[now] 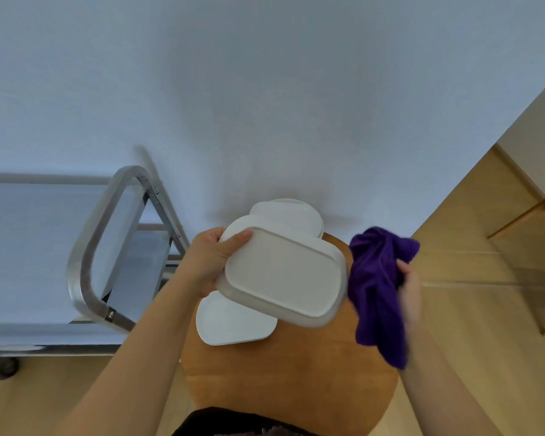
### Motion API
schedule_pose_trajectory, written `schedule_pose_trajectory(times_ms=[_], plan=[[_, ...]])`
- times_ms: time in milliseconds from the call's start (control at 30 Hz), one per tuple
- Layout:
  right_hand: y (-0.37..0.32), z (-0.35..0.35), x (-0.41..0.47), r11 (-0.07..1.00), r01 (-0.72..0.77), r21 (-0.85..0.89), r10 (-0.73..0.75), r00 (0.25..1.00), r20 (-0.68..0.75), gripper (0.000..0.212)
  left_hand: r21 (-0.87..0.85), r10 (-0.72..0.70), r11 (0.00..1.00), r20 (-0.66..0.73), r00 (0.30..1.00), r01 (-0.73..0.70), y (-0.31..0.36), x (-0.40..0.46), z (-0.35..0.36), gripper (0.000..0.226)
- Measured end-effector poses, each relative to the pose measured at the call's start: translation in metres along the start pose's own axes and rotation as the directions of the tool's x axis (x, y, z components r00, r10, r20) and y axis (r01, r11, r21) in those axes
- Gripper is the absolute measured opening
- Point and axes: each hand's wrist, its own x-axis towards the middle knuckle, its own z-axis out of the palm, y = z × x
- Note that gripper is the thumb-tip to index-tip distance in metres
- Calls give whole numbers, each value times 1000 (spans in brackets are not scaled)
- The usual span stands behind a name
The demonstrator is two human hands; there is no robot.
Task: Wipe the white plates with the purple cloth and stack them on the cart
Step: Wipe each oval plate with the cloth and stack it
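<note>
Wiping step: left hand (pixel 206 262) fingers grip a white plate (pixel 283 275), underside up, above the tabletop (pixel 296 372); right hand (pixel 409 287) clutches the purple cloth (pixel 376 287) beside it. Next, probably: cloth to plate, then cart (pixel 85 262).

There was only one view, from the wide-angle camera on my head. It looked forward and steeply down along my own forearms, so both came in from the bottom edge. It sat close: my left hand (pixel 206 262) and right hand (pixel 409 287) filled the middle of the frame, above the round wooden bench (pixel 296 372) right below me. The lens bent straight lines towards the edges. The metal cart (pixel 107 247) lay at the left, the white wall (pixel 265 89) took the whole upper half, and the wooden floor (pixel 485 309) ran off to the right.
</note>
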Motion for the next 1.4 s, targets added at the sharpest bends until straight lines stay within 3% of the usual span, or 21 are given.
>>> schedule_pose_trajectory(times_ms=[100, 167, 233, 300, 367, 500, 600, 733, 800, 900, 1100, 1167, 1233, 1300, 1400], plan=[[-12, 24, -2, 926, 306, -223, -284, 951, 124, 25, 83, 34, 996, -122, 992, -24, 2, -2, 18, 37], [-15, 52, -8, 680, 570, -461, -458, 821, 340, 33, 115, 46, 993, -142, 989, -30, 6, -6, 35, 41], [-5, 73, -16, 364, 685, -631, -443, 723, 530, 28, 126, 66, 991, -141, 988, -49, 10, -12, 50, 46], [12, 80, -20, 65, 663, -746, -313, 723, 616, 49, 53, 80, 996, -131, 988, -73, 11, -18, 60, 51], [27, 80, -26, -48, 663, -747, -223, 722, 655, 70, 12, 69, 998, -144, 987, -68, 12, -21, 61, 48], [32, 83, -24, -99, 701, -706, -164, 688, 707, 84, 147, 137, 982, -149, 979, -115, 10, -27, 58, 36], [23, 89, -17, 62, 701, -711, -229, 703, 673, 76, 276, 302, 925, -116, 946, -262, 10, -34, 62, 38], [19, 81, -8, 170, 776, -608, -344, 624, 701, 58, 325, 399, 880, -115, 910, -346, 17, -38, 61, 48], [14, 69, -2, 247, 746, -618, -373, 662, 650, 48, 288, 401, 895, -186, 897, -340, 20, -38, 55, 48], [8, 53, 3, 339, 626, -702, -338, 778, 530, 35, 142, 321, 946, -281, 904, -292, 27, -35, 44, 51], [28, 60, -2, 557, 380, -739, -354, 913, 203, 46, -154, 125, 968, -381, 916, -196, 23, -29, 49, 44], [37, 70, -7, 528, 305, -792, -383, 919, 99, 53, -222, 70, 960, -397, 915, -169, 15, -30, 60, 43], [44, 83, -13, 447, 257, -857, -357, 929, 93, 65, -238, 45, 961, -377, 925, -144, 7, -32, 72, 42], [52, 94, -18, 360, 328, -873, -321, 923, 214, 72, -241, 18, 964, -348, 937, -108, 2, -34, 79, 46], [63, 102, -28, 215, 524, -824, -322, 835, 447, 73, -326, -46, 944, -295, 954, -55, -4, -33, 74, 44]])
